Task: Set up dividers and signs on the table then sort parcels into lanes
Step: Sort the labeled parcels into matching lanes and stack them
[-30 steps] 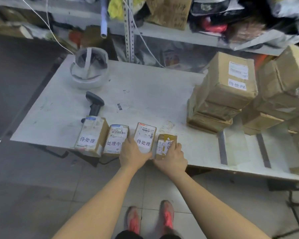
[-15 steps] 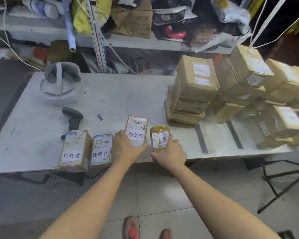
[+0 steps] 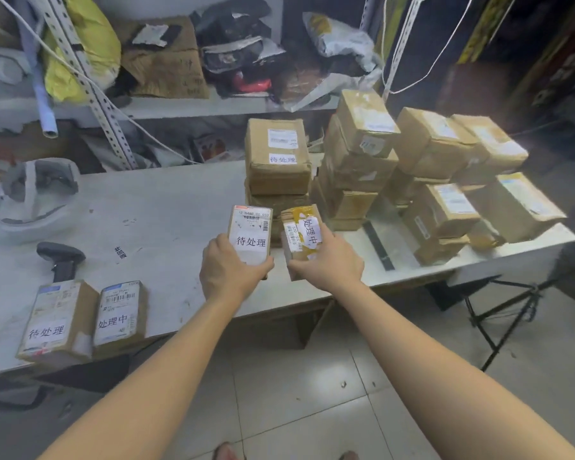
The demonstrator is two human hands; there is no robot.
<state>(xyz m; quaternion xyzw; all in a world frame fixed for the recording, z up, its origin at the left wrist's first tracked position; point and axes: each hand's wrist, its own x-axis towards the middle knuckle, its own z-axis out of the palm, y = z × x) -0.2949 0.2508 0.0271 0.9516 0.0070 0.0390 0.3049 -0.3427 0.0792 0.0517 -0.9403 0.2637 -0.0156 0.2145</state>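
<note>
Over the table (image 3: 166, 200), left hand (image 3: 228, 270) round white-labelled parcel (image 3: 251, 234), right hand (image 3: 329, 263) round taped parcel (image 3: 301, 227) (fingers curled)

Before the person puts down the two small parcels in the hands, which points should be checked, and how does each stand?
1. Grip: left hand holds 待处理 parcel: ok.
2. Grip: right hand holds 处理中 parcel: ok.
3. Both labels face up, readable: ok.
4. Bare table ahead of the hands: ok.
5. Placement: dark divider strip lies flat on the table: ok.
6. Which lane each parcel belongs in: cannot tell.
</note>
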